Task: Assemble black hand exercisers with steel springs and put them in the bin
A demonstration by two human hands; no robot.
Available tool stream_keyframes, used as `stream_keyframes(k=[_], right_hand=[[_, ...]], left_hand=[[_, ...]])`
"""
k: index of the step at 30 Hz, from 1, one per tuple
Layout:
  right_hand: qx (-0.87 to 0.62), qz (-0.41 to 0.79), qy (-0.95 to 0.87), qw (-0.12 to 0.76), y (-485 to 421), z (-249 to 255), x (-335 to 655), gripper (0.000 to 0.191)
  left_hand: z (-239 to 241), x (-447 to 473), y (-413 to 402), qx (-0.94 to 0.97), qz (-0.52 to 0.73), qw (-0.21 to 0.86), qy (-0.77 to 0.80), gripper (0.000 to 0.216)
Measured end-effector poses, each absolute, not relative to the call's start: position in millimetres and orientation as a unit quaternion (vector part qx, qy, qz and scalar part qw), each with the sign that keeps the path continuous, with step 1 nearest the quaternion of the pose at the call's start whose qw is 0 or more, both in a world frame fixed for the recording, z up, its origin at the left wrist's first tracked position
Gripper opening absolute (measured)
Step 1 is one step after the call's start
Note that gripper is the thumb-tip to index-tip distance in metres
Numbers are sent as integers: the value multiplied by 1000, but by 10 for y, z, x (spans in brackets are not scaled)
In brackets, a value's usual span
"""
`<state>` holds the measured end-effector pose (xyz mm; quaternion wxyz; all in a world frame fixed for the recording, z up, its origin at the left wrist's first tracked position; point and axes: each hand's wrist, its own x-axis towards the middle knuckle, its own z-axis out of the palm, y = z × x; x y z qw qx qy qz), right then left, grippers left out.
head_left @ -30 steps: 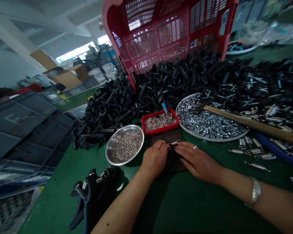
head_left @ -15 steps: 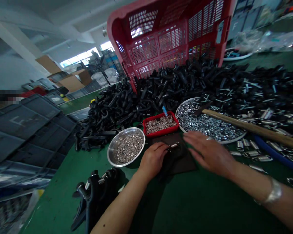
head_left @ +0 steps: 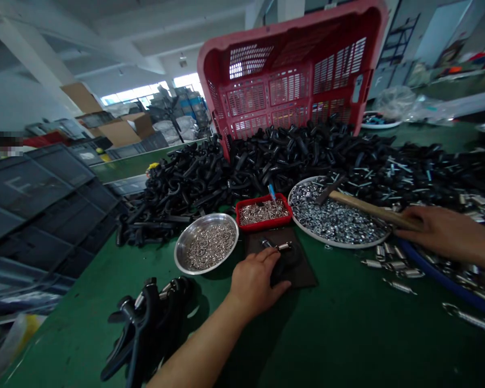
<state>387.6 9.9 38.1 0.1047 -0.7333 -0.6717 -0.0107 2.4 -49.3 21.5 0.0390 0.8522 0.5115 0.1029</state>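
My left hand (head_left: 254, 281) holds a black plastic clamp part down on a dark flat pad (head_left: 305, 272), its fingers bent over the part and the thumb out to the side. A small metal spring (head_left: 283, 246) pokes out of the part beyond my fingertips. Most of the part is hidden under the hand. At the right, my right hand (head_left: 444, 229) is closed round the end of a hammer's wooden handle (head_left: 359, 206). The hammer's dark head (head_left: 327, 191) lies over a white tray (head_left: 347, 246) of small metal pieces.
A steel bowl (head_left: 178, 250) of small metal rings and a red box (head_left: 262, 224) of pins stand behind the pad. Black parts (head_left: 262, 156) are heaped before a tipped red crate (head_left: 286, 32). Assembled clamps (head_left: 139, 323) lie front left; loose springs (head_left: 398, 265) lie right.
My right hand has moved right, from beside the pad to the hammer handle, and has closed on it. My left hand stays at the clamp part, its thumb now further out.
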Motion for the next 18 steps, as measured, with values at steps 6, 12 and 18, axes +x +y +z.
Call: stream_keyframes(k=[6, 12, 18], right_hand=[[-674, 336, -607, 254, -394, 481, 3530, 62], [-585, 178, -756, 233, -884, 242, 3132, 53], [-463, 20, -866, 187, -875, 274, 2969, 53]], left_hand=[[201, 52, -489, 828, 60, 46, 555, 48], [176, -95, -378, 831, 85, 84, 544, 48], [129, -121, -384, 828, 97, 89, 546, 48]])
